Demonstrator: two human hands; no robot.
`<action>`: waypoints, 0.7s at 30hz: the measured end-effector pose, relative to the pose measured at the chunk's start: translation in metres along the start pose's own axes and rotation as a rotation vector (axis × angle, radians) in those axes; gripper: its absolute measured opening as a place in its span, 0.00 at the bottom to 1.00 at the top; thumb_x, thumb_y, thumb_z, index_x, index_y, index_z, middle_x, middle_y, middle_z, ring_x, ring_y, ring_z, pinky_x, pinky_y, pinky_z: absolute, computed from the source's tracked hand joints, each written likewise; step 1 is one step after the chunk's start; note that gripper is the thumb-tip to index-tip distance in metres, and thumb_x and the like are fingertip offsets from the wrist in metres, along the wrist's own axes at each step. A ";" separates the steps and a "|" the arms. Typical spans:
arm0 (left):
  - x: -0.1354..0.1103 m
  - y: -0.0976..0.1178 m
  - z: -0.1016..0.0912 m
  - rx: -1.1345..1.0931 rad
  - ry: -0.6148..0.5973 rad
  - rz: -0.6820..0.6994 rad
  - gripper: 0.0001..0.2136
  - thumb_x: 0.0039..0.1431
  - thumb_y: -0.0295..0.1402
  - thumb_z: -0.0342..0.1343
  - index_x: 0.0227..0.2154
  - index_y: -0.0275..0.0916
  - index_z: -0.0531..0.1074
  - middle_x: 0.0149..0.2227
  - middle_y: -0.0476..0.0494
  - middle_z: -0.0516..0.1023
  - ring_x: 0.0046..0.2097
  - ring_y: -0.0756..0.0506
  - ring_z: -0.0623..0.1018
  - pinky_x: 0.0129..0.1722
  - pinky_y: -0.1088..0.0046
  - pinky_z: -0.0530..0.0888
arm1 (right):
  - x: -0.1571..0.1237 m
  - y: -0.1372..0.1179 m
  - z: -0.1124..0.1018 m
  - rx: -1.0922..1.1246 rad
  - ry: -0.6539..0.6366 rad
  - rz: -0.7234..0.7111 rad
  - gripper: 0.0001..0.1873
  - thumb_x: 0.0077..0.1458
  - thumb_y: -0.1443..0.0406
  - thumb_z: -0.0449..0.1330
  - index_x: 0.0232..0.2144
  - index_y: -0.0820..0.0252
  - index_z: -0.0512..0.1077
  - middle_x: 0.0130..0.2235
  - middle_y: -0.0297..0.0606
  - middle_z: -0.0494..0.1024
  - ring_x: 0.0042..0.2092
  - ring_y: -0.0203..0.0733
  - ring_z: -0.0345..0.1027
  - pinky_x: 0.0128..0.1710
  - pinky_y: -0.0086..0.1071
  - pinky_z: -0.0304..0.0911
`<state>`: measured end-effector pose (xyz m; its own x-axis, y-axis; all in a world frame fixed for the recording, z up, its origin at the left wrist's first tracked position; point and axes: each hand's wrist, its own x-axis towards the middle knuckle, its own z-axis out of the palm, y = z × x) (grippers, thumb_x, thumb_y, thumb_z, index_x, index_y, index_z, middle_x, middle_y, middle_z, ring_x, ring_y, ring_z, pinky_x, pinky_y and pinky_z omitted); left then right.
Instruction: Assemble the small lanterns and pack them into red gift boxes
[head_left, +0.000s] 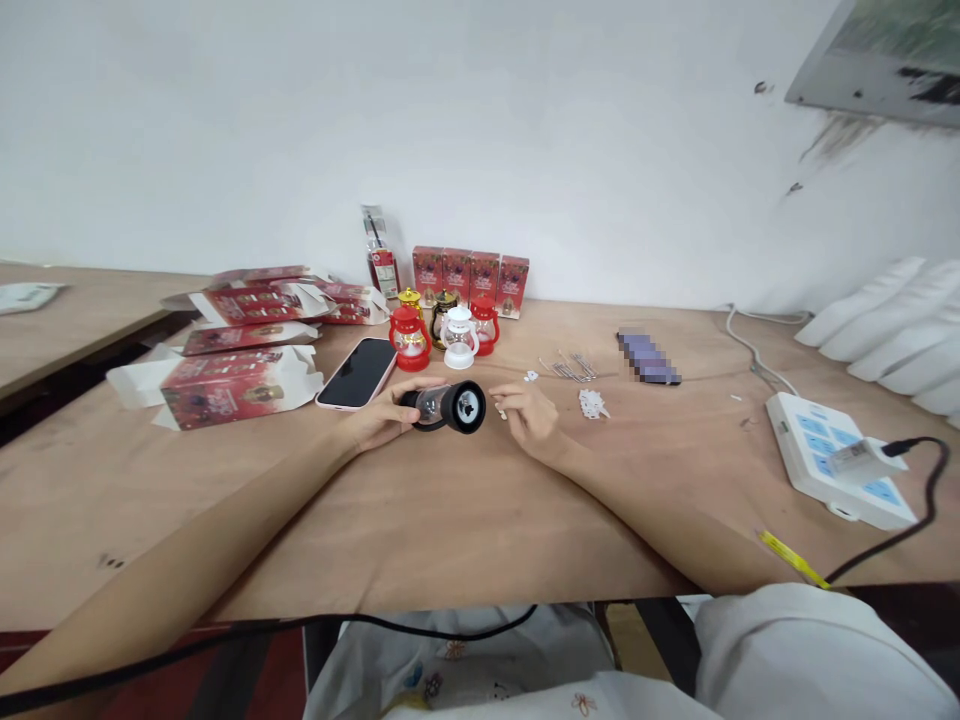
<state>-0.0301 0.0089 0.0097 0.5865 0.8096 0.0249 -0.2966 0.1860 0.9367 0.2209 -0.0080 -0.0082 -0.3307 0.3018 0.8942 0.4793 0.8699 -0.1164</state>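
My left hand (382, 415) is wrapped round a small black lantern (433, 404) with a clear middle. The lantern lies on its side, its round base turned towards me and showing a white inside with a dark shape. Just right of that base, my right hand (531, 418) has its fingers pinched together; a tiny pale bit shows at the fingertips, too small to name. Behind my hands stand several little lanterns: red (409, 338), white (459, 338), gold and dark bronze. Small white pieces (593, 404) and thin metal parts (574, 368) lie right of my right hand.
Open red boxes (240, 385) are piled on the left, near a pink-edged phone (358, 374). Small red boxes (471, 275) and a bottle (381, 262) stand against the wall. Rightward are a purple phone (649, 358), a power strip (836, 460) and a yellow pen (793, 558).
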 end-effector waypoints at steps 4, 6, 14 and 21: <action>0.000 0.001 0.003 0.008 -0.022 0.001 0.26 0.35 0.32 0.72 0.43 0.43 0.77 0.47 0.43 0.79 0.45 0.44 0.79 0.45 0.72 0.75 | 0.007 -0.012 -0.002 0.243 0.248 0.040 0.12 0.58 0.77 0.51 0.36 0.55 0.64 0.39 0.37 0.78 0.40 0.35 0.75 0.37 0.30 0.72; 0.000 0.001 0.003 0.012 -0.029 -0.001 0.26 0.35 0.32 0.72 0.44 0.43 0.77 0.47 0.43 0.79 0.45 0.44 0.79 0.46 0.73 0.75 | 0.012 -0.017 -0.001 0.272 0.242 0.043 0.11 0.58 0.76 0.53 0.37 0.55 0.64 0.39 0.37 0.78 0.41 0.35 0.75 0.37 0.30 0.73; 0.000 -0.001 0.001 0.032 -0.050 0.001 0.27 0.38 0.31 0.71 0.46 0.43 0.75 0.48 0.42 0.78 0.48 0.42 0.78 0.49 0.69 0.72 | 0.019 -0.019 -0.001 0.242 0.183 -0.057 0.12 0.55 0.75 0.59 0.38 0.55 0.64 0.36 0.37 0.80 0.39 0.37 0.76 0.37 0.32 0.74; 0.001 -0.002 0.001 0.004 -0.026 0.008 0.24 0.36 0.30 0.72 0.42 0.42 0.77 0.44 0.44 0.80 0.41 0.47 0.79 0.44 0.74 0.74 | 0.022 -0.019 0.000 0.220 0.156 -0.086 0.12 0.55 0.75 0.59 0.37 0.54 0.64 0.35 0.35 0.80 0.38 0.38 0.74 0.36 0.36 0.72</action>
<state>-0.0283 0.0085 0.0085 0.6038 0.7961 0.0417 -0.2983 0.1770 0.9379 0.2046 -0.0179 0.0139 -0.2251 0.1748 0.9585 0.2609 0.9587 -0.1135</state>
